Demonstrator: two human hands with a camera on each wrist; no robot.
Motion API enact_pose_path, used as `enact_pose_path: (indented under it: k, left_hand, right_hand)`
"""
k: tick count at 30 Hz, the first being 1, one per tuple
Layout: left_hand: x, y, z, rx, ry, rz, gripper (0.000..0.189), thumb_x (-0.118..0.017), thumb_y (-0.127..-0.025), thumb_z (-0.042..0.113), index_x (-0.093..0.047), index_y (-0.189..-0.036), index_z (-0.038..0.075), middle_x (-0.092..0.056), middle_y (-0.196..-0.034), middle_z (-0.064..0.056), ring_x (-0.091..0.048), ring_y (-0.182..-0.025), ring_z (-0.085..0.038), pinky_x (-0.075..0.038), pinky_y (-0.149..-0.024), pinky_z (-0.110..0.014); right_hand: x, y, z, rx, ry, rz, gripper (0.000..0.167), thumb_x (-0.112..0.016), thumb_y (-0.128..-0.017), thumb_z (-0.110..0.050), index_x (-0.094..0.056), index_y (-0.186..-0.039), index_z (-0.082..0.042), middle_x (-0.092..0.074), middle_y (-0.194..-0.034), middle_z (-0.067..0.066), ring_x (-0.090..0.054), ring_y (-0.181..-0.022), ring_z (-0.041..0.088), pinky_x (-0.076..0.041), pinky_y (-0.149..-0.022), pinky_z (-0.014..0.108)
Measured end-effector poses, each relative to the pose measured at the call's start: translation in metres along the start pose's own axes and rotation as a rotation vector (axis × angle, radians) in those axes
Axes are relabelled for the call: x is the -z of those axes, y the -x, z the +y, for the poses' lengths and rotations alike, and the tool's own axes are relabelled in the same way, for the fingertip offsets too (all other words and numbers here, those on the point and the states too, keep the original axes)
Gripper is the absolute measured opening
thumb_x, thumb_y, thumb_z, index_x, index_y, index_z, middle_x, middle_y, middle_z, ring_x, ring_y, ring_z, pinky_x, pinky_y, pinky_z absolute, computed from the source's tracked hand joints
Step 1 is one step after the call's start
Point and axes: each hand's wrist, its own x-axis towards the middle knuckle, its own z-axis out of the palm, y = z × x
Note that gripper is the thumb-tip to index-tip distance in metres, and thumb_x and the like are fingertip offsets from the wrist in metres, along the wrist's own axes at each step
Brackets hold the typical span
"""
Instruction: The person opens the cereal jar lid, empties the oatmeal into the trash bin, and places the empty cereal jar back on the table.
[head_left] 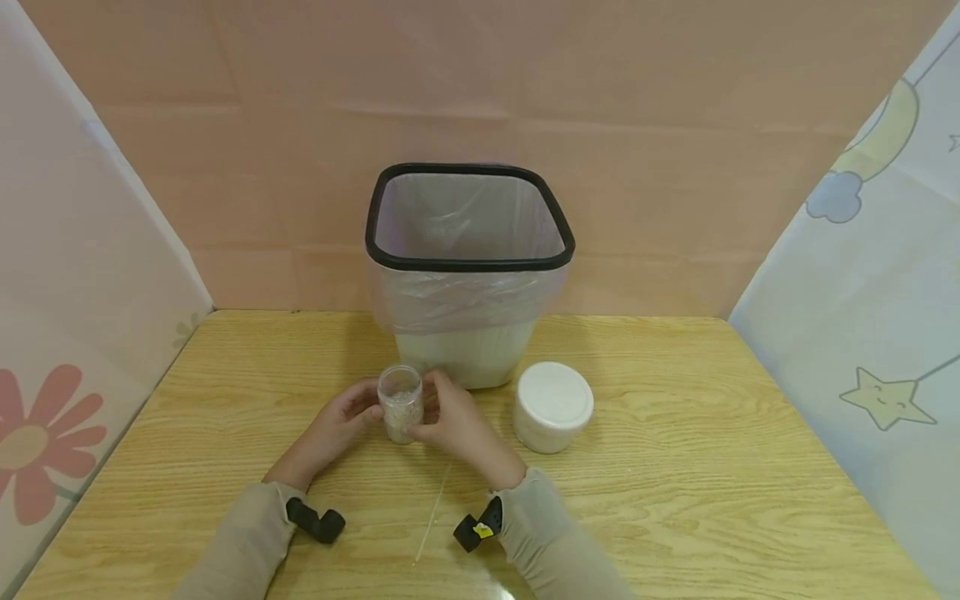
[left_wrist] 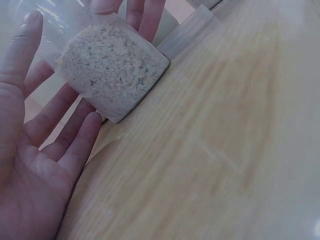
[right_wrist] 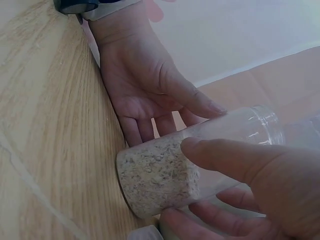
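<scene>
A clear jar [head_left: 401,404], about half full of pale flakes [left_wrist: 112,67] flecked with dark bits, stands on the wooden table with its top uncovered. From its left side my left hand [head_left: 337,425] holds it, thumb near the upper wall and fingers against the side. My right hand [head_left: 457,421] grips the opposite side, its thumb [right_wrist: 215,155] across the front at the level of the flakes. In the right wrist view, both hands flank the jar, and its base is at the tabletop.
Behind the jar stands a white bin [head_left: 465,350] with a plastic liner and black rim [head_left: 468,265]. A white tub [head_left: 553,396] with a lid sits right of the right hand. A thin pale strand [head_left: 432,518] lies on the table [head_left: 675,467] between the forearms.
</scene>
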Motion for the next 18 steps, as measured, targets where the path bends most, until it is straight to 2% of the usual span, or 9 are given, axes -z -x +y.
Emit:
enact_pose_path:
  k: [6,9,13,18]
  left_hand:
    - [0.0,0.0,0.001,0.023,-0.005,0.011,0.04,-0.056,-0.104,0.008,-0.049,-0.14,-0.009,-0.053,-0.136,-0.031,-0.055,-0.118,-0.001,-0.049,-0.096,-0.017]
    - [-0.001,0.0,0.003,0.046,-0.011,0.021,0.041,-0.056,-0.105,0.011,-0.05,-0.141,-0.007,-0.054,-0.136,-0.028,-0.055,-0.118,-0.001,-0.049,-0.097,-0.018]
    - [-0.004,-0.001,0.007,0.039,0.0,0.048,0.041,-0.056,-0.105,0.011,-0.05,-0.139,-0.01,-0.06,-0.13,-0.016,-0.057,-0.115,-0.002,-0.052,-0.093,-0.021]
    - [-0.008,-0.003,0.017,-0.011,-0.006,0.088,0.038,-0.057,-0.104,0.009,-0.052,-0.136,-0.011,-0.062,-0.123,0.004,-0.059,-0.112,-0.004,-0.052,-0.091,-0.02]
  right_hand:
    - [0.0,0.0,-0.001,-0.001,-0.024,-0.008,0.053,-0.083,-0.083,-0.003,-0.05,-0.124,0.003,-0.061,-0.116,0.016,-0.065,-0.103,0.031,-0.06,-0.086,0.043]
    - [0.001,0.0,-0.002,-0.004,-0.046,-0.018,0.053,-0.081,-0.085,-0.002,-0.049,-0.126,0.004,-0.06,-0.117,0.016,-0.064,-0.103,0.031,-0.06,-0.084,0.037]
    - [0.003,0.001,-0.005,0.014,-0.046,-0.021,0.051,-0.081,-0.086,-0.003,-0.049,-0.125,0.003,-0.06,-0.117,0.016,-0.065,-0.102,0.031,-0.059,-0.08,0.028]
    - [0.012,0.005,-0.013,0.057,-0.052,-0.03,0.051,-0.081,-0.086,-0.003,-0.048,-0.126,0.004,-0.061,-0.122,0.02,-0.065,-0.105,0.034,-0.06,-0.084,0.035]
